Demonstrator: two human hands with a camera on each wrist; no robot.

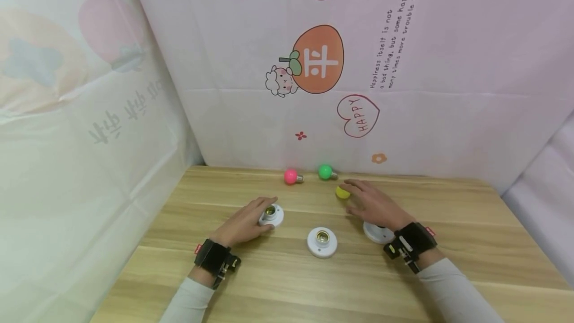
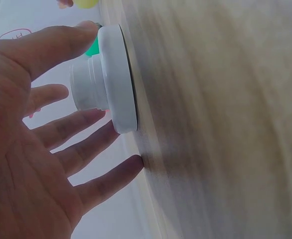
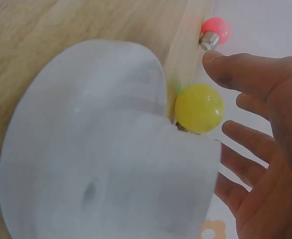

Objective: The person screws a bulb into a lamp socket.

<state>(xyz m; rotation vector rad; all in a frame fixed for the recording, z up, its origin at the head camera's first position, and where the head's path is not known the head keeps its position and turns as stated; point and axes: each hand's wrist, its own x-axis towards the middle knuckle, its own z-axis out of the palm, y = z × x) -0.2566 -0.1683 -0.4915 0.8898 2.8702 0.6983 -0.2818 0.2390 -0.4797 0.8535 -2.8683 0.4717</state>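
In the head view my left hand [image 1: 244,221] spreads around the left white lamp holder [image 1: 276,217], which lies flat on the table. The left wrist view shows its thumb [image 2: 73,42] at one side of the holder's round base [image 2: 120,79], with fairly straight fingers at the other side. My right hand [image 1: 374,204] reaches over a yellow bulb [image 1: 343,192], fingers apart and slightly bent. In the right wrist view the bulb [image 3: 199,108] shows beyond the right lamp holder [image 3: 86,149], with a gap to the thumb. Part of that holder [image 1: 378,233] is hidden under the right hand.
A third lamp holder [image 1: 322,242] sits between the hands, its socket facing up. Toward the back of the wooden table [image 1: 287,288] lie a pink bulb [image 1: 290,177] and a green bulb [image 1: 325,172]. A printed white cloth [image 1: 251,128] hangs along the rear edge.
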